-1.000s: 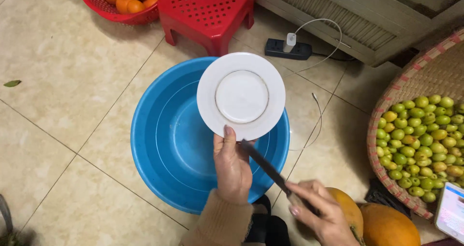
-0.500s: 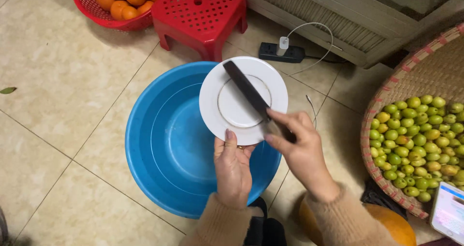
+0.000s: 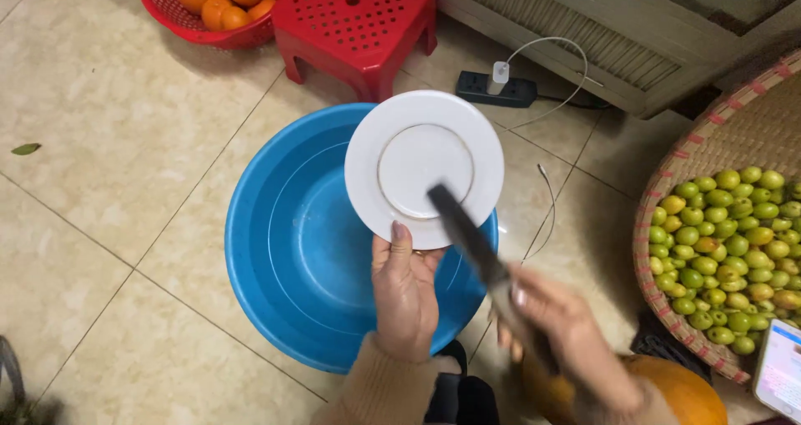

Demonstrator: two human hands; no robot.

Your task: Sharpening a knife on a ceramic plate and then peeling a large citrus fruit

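- I see my left hand (image 3: 406, 296) gripping a white plate (image 3: 424, 168) by its near rim, thumb pressed on the upturned underside, so the ringed foot of the plate faces the camera.
- The plate hangs over the far right part of a big blue basin (image 3: 292, 250) that sits on the tiled floor (image 3: 100, 191); it covers part of the basin's rim there.
- My right hand (image 3: 567, 342) is clenched around the handle of a dark knife (image 3: 467, 233), blurred with motion.
- The knife's blade slants up and left from that hand, and its tip lies across the lower right of the plate's underside; I cannot tell whether it touches the plate.
- The two hands are close, left just beside right, with the plate above both in view.
- Beyond the basin stands a red plastic stool (image 3: 355, 20), and just left of it a red basket of oranges (image 3: 221, 4).
- A black power strip (image 3: 496, 89) with a white charger and cable lies on the floor past the plate.
- To the right, a woven tray (image 3: 734, 141) holds many small green fruits (image 3: 730, 241).
- A large orange fruit (image 3: 676, 392) sits under my right wrist.
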